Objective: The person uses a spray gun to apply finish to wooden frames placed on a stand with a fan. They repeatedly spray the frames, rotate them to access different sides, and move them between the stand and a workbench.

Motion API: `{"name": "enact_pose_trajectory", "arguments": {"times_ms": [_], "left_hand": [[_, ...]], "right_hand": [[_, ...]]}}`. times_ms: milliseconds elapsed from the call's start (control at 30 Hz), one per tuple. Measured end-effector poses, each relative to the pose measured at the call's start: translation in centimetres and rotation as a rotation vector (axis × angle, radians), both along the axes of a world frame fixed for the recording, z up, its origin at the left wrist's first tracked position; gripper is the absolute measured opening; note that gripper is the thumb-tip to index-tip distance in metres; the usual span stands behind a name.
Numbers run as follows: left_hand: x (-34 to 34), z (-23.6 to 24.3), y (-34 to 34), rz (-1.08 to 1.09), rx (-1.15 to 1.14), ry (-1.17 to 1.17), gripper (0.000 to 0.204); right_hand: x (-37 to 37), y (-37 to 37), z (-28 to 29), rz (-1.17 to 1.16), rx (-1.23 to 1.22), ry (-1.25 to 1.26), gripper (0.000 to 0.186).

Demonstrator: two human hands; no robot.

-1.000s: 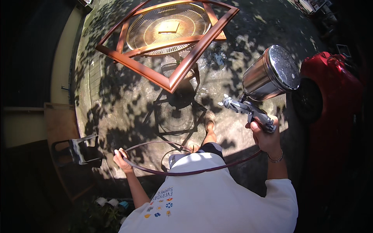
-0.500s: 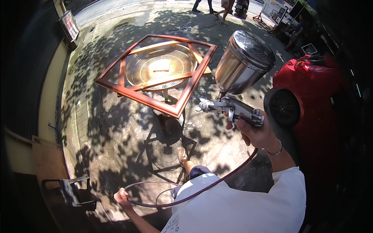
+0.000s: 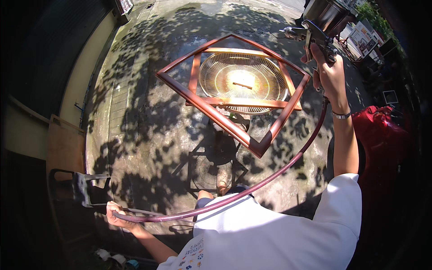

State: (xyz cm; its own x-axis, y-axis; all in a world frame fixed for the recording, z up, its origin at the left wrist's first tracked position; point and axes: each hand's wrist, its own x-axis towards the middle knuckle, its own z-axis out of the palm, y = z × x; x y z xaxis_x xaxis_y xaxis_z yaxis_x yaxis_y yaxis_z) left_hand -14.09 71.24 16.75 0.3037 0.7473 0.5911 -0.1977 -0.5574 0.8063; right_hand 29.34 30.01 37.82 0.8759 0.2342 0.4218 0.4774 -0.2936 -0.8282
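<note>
My right hand (image 3: 332, 78), raised at the upper right, is wrapped round the grip of a metal spray gun (image 3: 310, 35). A silver cup (image 3: 325, 15) sits on top of the gun, cut by the picture's upper edge. From the grip a dark red hose (image 3: 270, 179) sags in a curve across my front. Low on the left, my left hand (image 3: 117, 215) is closed round that hose. Between the hands, a reddish-brown wooden frame (image 3: 208, 111) lies slantwise over a lighter inner wooden frame (image 3: 245, 102). Both rest on a round wire grille (image 3: 243, 72) raised on a stand.
A red car (image 3: 382, 148) stands close on my right. On the left are a dark plastic chair (image 3: 81, 189), a leaning brown board (image 3: 67, 144) and a wall. My foot (image 3: 222, 177) is by the stand's base. A signboard (image 3: 362, 38) stands at the far right.
My right hand has lifted the spray gun up and away to the right, past the frame's right corner. My left hand has moved left with the hose, and the view has shifted.
</note>
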Motion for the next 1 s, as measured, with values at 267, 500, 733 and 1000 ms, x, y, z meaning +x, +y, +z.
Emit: {"name": "enact_pose_trajectory", "arguments": {"times_ms": [267,500,733,1000], "left_hand": [[5.8,1.9,5.4,0.178,-0.001,-0.045,0.025],[12.6,0.0,13.6,0.228,0.048,0.122,0.016],[16.6,-0.7,21.2,0.149,-0.045,0.1,0.02],[19.0,-1.0,22.6,0.025,-0.077,0.123,0.053]], "right_hand": [[9.3,4.9,-3.4,-0.19,-0.111,-0.067,0.039],[8.8,11.7,-8.5,-0.287,-0.162,0.053,0.033],[2.2,21.9,-11.5,-0.062,-0.016,0.339,0.024],[-0.3,25.8,-10.4,0.198,-0.049,0.694,0.027]]}}
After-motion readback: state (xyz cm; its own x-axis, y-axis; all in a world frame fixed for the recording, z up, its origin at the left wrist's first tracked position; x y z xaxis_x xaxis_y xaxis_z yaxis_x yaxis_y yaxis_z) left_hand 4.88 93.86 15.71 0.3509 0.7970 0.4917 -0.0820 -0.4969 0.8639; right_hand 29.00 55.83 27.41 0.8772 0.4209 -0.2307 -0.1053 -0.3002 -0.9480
